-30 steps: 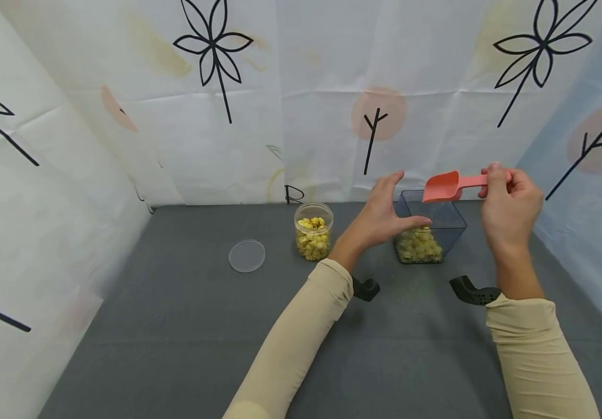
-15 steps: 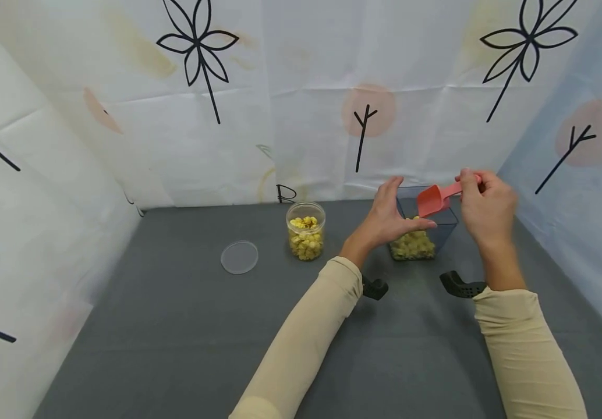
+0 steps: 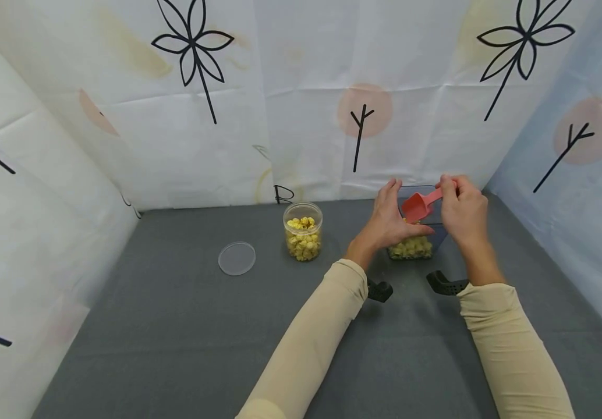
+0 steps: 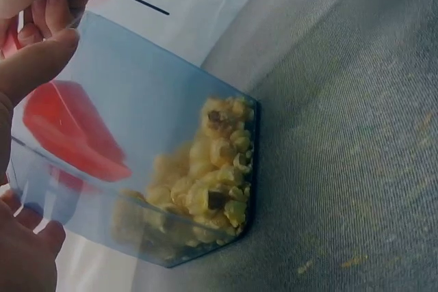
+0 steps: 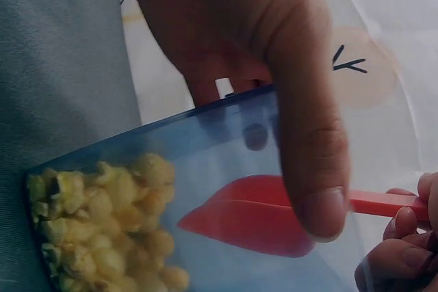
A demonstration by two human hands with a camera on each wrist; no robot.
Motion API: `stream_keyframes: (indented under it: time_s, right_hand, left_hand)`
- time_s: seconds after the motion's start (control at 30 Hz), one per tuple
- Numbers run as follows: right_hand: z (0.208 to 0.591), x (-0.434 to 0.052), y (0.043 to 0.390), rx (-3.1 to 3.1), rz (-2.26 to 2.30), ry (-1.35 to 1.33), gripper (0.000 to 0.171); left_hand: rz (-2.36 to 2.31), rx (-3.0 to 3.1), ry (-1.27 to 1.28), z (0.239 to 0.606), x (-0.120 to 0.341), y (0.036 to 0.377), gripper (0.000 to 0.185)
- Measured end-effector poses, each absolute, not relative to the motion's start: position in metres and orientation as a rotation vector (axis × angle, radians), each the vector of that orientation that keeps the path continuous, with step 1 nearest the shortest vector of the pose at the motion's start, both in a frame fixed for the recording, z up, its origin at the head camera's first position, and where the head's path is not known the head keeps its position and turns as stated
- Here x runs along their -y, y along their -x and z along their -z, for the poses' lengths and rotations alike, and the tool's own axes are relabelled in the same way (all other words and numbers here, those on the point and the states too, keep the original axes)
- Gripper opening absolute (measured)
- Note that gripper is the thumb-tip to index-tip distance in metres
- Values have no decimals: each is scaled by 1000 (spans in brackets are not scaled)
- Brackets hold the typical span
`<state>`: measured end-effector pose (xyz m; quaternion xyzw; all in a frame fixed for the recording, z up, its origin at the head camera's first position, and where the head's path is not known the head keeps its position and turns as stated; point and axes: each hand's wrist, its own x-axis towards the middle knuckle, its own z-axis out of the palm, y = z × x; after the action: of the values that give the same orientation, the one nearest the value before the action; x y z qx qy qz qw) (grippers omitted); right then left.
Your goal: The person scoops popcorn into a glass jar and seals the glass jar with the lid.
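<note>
My right hand point(image 3: 463, 212) pinches the handle of a red scoop point(image 3: 416, 208). The scoop's bowl is tilted down inside a clear rectangular plastic container point(image 4: 164, 66), above the popcorn point(image 5: 102, 223) heaped at the bottom. My left hand point(image 3: 385, 224) grips the container's upper left part, its thumb point(image 5: 318, 189) across the near side and its fingers point(image 4: 31, 230) on another wall. The container stands on the grey table, leaning slightly in the wrist views' angle. In the right wrist view, part of the scoop's bowl is hidden behind the left thumb.
A round clear jar point(image 3: 318, 221) of yellow popcorn stands open left of the container. Its round clear lid point(image 3: 236, 258) lies flat farther left on the grey table point(image 3: 175, 326). A patterned white cloth point(image 3: 311, 134) rises behind. Black wrist mounts point(image 3: 445, 284) jut from both sleeves.
My right hand has moved left and slightly down, bringing the scoop from above the container's right side into it. My left hand stays at the container; the head view has shifted slightly.
</note>
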<state>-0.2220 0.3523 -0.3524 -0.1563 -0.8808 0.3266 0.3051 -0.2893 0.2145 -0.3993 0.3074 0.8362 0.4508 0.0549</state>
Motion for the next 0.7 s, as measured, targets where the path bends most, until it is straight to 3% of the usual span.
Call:
stream_keyframes:
  time_s: [0.7]
  right_hand:
    - [361, -345, 228, 2536, -667, 285, 47]
  left_hand:
    - [-1516, -2428, -903, 408, -214, 295, 108]
